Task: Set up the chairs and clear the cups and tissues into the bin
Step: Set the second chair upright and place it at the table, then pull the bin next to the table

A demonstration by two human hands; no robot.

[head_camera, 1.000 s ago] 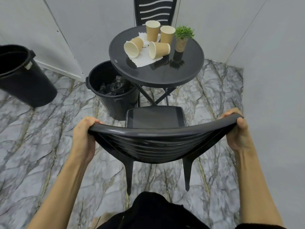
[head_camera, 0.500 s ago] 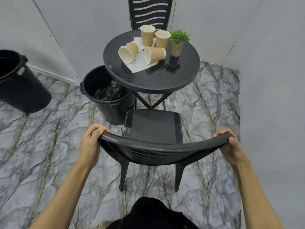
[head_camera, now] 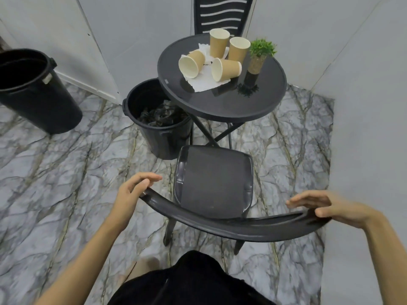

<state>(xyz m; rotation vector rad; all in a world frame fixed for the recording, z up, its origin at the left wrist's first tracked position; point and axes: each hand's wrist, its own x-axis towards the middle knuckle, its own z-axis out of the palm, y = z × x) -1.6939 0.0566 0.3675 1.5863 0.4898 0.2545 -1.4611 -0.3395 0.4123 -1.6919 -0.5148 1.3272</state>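
Observation:
A black chair stands on the floor in front of me, its seat toward the round black table. My left hand hovers at the left end of the chair's curved backrest, fingers spread. My right hand is at the right end, fingers lifted off the rail. On the table are several brown paper cups: two upright, two lying on their sides on white tissues. A black bin with dark contents stands left of the table, partly under it.
A small potted plant stands on the table's right side. A second black chair stands behind the table against the wall. A larger black bin stands at the far left. Grey walls close in on the right and back; the floor is marble-patterned.
Both hands gripped the backrest and set the chair down closer to the table. Now the fingers of both hands have opened off the rail.

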